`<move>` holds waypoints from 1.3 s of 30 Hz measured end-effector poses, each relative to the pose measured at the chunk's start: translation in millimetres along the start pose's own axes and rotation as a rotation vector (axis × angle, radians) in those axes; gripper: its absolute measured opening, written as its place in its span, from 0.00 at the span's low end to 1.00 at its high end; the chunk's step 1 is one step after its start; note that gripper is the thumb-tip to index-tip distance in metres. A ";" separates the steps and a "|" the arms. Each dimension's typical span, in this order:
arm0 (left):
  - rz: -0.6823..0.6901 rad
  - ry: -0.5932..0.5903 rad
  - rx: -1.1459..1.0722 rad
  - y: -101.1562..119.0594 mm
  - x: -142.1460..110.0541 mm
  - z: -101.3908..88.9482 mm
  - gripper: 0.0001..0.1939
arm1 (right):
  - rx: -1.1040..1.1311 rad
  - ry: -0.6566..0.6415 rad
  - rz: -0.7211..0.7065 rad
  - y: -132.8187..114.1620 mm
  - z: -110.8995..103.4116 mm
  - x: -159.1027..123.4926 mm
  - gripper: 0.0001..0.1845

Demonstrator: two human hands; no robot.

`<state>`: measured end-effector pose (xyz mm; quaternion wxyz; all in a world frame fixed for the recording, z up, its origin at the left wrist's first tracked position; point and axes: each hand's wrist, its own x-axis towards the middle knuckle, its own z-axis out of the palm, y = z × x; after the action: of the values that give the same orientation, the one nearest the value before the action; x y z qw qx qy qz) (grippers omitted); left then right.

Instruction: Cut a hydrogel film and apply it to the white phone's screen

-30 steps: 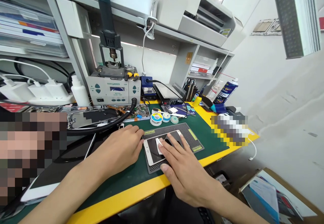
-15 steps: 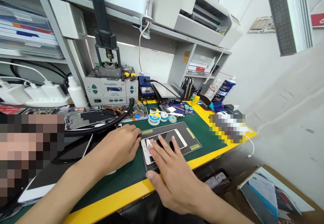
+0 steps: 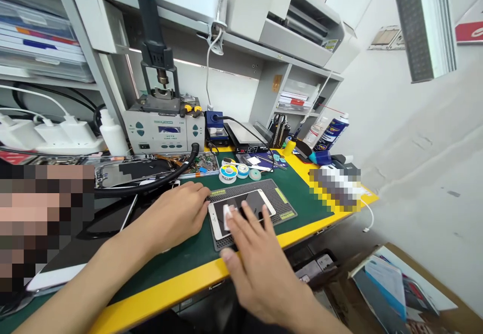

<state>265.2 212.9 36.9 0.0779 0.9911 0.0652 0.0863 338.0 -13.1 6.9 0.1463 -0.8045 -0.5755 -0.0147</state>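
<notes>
A white smartphone [image 3: 241,211] with a dark glossy screen lies flat on a grey perforated work mat [image 3: 247,195]. My right hand [image 3: 256,268] is spread over the phone's near end, its fingertips on a small white cloth [image 3: 227,217] pressed to the screen. My left hand [image 3: 177,213] rests on the green bench mat [image 3: 188,256] beside the phone, fingers curled and touching the grey mat's left edge. It holds nothing.
Behind the mat lie solder spools [image 3: 229,173] and an opened phone housing [image 3: 132,174] with a black hose [image 3: 162,183] across it. A rework station [image 3: 162,130] stands at the back. A dark tablet [image 3: 105,218] lies at left. The yellow bench edge [image 3: 162,288] runs close in front.
The white cloth has moved along the screen toward the phone's left end under my right hand, whose fingers are more spread. The view has drifted slightly.
</notes>
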 end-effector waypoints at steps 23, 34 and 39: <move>0.010 -0.034 0.046 -7.3 1.5 7.0 0.24 | 0.082 -0.026 -0.041 -18.0 5.0 -4.2 0.32; -0.023 -0.046 -0.052 -1.7 -3.0 3.0 0.27 | -0.113 0.091 0.202 66.0 -3.1 -32.2 0.28; 0.059 -0.025 -0.161 11.1 -12.3 2.1 0.34 | -0.112 0.097 0.187 50.0 -3.5 -34.1 0.28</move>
<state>254.9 199.9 34.8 0.1555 0.9841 0.0280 0.0813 373.5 -60.1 -7.2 0.1295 -0.8599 -0.4885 -0.0719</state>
